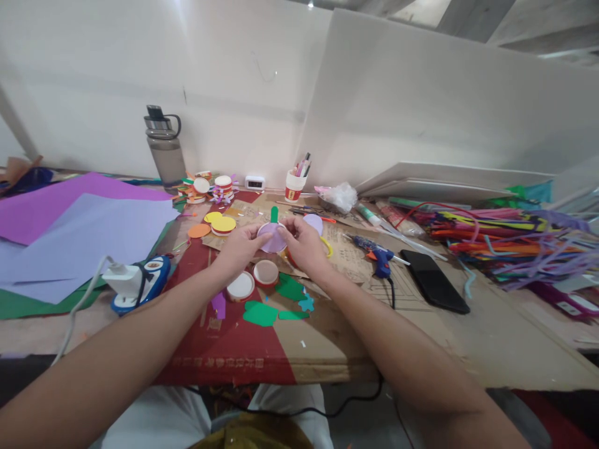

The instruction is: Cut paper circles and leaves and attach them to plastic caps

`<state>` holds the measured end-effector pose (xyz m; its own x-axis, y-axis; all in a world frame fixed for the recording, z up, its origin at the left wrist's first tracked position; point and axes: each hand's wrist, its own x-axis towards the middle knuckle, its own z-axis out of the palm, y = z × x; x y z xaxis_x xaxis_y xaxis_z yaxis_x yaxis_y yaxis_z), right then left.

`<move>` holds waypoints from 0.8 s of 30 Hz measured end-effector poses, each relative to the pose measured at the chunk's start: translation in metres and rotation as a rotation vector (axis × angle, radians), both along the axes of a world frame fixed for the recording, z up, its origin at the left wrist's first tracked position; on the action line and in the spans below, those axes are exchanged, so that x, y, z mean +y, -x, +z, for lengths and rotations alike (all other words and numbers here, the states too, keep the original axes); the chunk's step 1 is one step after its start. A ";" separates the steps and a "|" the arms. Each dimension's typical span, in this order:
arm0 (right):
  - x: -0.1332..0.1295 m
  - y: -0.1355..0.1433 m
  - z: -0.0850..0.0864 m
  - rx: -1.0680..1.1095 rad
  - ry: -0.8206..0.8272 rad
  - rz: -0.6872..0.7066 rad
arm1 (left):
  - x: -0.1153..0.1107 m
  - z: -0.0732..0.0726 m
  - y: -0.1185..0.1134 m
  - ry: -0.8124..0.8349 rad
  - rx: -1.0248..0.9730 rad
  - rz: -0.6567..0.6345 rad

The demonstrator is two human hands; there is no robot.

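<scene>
Between both hands is a round purple paper disc (272, 241) with a green paper strip (274, 214) standing up from its far edge. My left hand (244, 247) grips the disc's left side, its thumb on the face. On the right side, my right hand (303, 244) pinches it the same way. Nearer to me lie two round cup pieces, a white one (241, 285) and a pinkish one (266, 273). Green paper cut-outs (260, 313) and a small blue cut-out (306, 303) rest beside them. Another pale purple disc (313, 222) lies beyond my right hand.
A glue gun (381, 260) and a black phone (434, 280) lie to the right, near a heap of colourful pipe cleaners (510, 240). Leftward are purple paper sheets (93, 243) and a blue power strip (156, 274). A water bottle (166, 153) and a pen cup (295, 185) stand behind.
</scene>
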<state>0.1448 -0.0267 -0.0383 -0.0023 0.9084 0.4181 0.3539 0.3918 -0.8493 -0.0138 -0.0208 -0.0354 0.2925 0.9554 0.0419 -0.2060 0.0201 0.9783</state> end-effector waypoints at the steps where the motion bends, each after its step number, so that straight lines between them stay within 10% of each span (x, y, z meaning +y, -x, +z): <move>1: 0.002 0.000 -0.001 0.021 0.014 0.017 | 0.000 0.001 0.000 0.011 -0.020 0.014; 24: 0.002 0.005 -0.009 0.082 0.162 0.027 | 0.007 -0.008 0.003 -0.105 0.176 0.086</move>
<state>0.1398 -0.0245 -0.0474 0.0000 0.9640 0.2658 0.2718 0.2558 -0.9277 -0.0167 -0.0137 -0.0437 0.2215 0.9702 0.0981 -0.0281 -0.0942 0.9952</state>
